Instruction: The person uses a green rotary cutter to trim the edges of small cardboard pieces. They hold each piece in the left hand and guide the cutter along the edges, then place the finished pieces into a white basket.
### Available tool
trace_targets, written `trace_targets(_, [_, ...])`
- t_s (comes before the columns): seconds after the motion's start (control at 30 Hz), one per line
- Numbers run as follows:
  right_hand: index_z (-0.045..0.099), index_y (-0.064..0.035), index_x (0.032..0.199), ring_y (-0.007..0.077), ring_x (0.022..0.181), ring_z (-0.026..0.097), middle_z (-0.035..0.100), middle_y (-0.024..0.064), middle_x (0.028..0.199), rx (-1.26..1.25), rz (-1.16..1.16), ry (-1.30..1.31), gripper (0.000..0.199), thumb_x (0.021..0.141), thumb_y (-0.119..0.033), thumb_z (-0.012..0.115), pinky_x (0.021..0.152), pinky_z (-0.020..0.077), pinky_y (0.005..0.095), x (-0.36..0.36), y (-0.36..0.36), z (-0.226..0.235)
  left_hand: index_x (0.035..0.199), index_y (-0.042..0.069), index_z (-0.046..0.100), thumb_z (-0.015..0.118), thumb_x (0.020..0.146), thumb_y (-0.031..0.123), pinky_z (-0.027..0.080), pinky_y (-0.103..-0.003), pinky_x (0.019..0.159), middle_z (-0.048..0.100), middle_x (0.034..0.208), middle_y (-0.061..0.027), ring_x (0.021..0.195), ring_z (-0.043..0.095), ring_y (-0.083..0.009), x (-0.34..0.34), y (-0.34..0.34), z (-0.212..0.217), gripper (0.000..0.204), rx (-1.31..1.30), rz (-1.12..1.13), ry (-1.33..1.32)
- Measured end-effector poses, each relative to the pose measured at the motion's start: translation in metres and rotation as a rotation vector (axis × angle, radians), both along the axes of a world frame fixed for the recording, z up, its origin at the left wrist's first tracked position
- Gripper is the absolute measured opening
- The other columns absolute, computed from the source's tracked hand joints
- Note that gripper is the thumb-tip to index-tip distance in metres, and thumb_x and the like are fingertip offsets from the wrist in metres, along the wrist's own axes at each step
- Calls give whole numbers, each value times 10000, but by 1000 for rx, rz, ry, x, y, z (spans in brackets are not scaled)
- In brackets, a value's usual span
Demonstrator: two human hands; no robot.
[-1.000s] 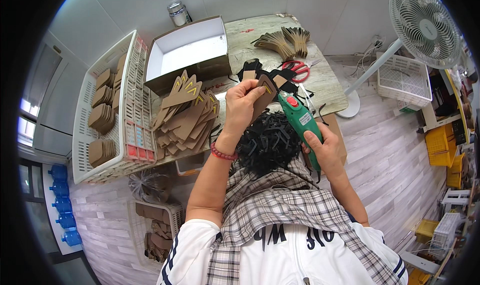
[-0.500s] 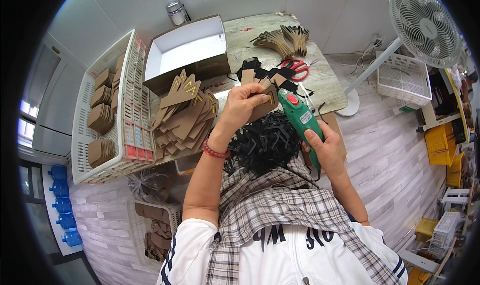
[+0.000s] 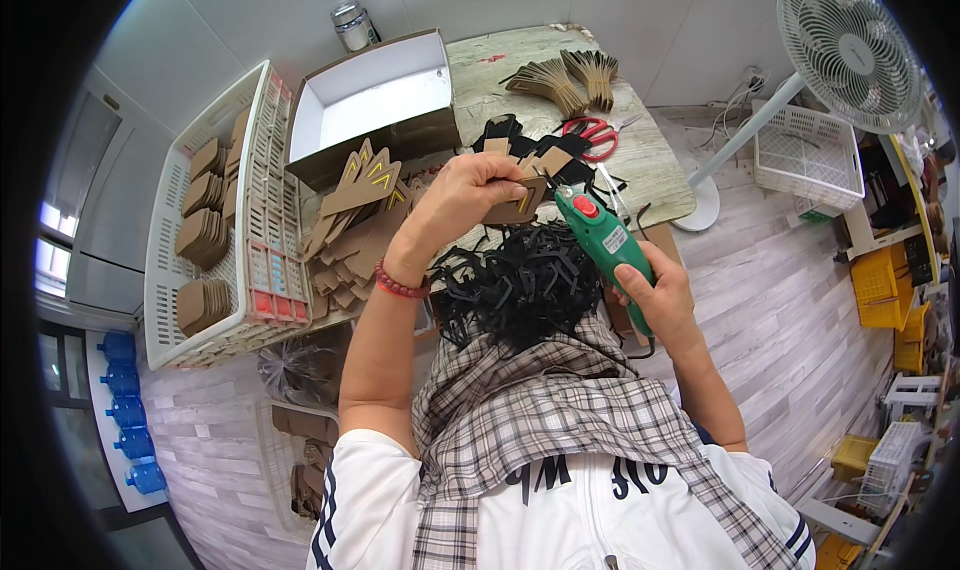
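Note:
Between the thumb and fingers of my left hand [image 3: 465,200] is a brown tab [image 3: 518,208] with a yellow angled mark. My right hand [image 3: 655,295] is wrapped round a green electric hand tool [image 3: 608,235] with a red button, its narrow dark tip pointing up and left, close to the tab's right edge. Beneath both hands, a heap of black strips [image 3: 515,280] lies on my checked apron. Loose brown tabs with yellow marks [image 3: 360,200] are piled to the left of my left hand. Behind the hands are black cloth pieces [image 3: 500,130].
Red-handled scissors [image 3: 600,140] and fanned bundles of brown strips [image 3: 550,85] lie at the table's back. An open box [image 3: 385,135] and a white crate [image 3: 240,260] of stacked brown pieces stand at left. A fan [image 3: 850,55] is at the far right.
My left hand has shifted left with the tab, which has tilted. My right hand and the tool have moved slightly right and down, so the tip and the fingers are farther apart.

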State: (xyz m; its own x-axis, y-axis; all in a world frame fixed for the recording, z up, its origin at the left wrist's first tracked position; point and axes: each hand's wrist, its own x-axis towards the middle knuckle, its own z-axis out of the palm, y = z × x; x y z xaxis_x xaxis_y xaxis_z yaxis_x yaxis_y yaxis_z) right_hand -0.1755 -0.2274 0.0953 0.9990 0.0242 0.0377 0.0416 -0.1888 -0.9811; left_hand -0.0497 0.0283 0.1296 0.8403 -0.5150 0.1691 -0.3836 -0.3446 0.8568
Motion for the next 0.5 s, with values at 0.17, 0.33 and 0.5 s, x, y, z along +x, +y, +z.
trace_targets(0.17, [616, 5, 1024, 72, 578, 554, 593, 18, 690, -47, 41, -24, 341, 855, -283, 687, 534, 453, 225, 2, -5, -1, 835, -42, 607, 645, 788, 36, 414, -265, 671, 514, 725, -38, 707, 498, -121, 2, 3, 18, 99, 83, -68, 54])
trace_targets(0.33, [618, 4, 1030, 72, 585, 557, 594, 15, 676, -81, 49, -46, 354, 856, -297, 687, 543, 454, 221, 2, -4, 0, 815, -46, 615, 658, 778, 38, 415, -269, 648, 530, 703, -37, 679, 506, -121, 9, 4, 20, 102, 181, -92, 63])
trace_targets(0.5, [619, 5, 1040, 72, 586, 557, 602, 17, 688, -69, 16, 11, 360, 857, -298, 684, 540, 455, 224, 2, 2, 1, 799, -42, 614, 677, 772, 56, 415, -269, 640, 544, 692, -26, 683, 501, -100, 7, 2, 13, 119, 81, -101, 149])
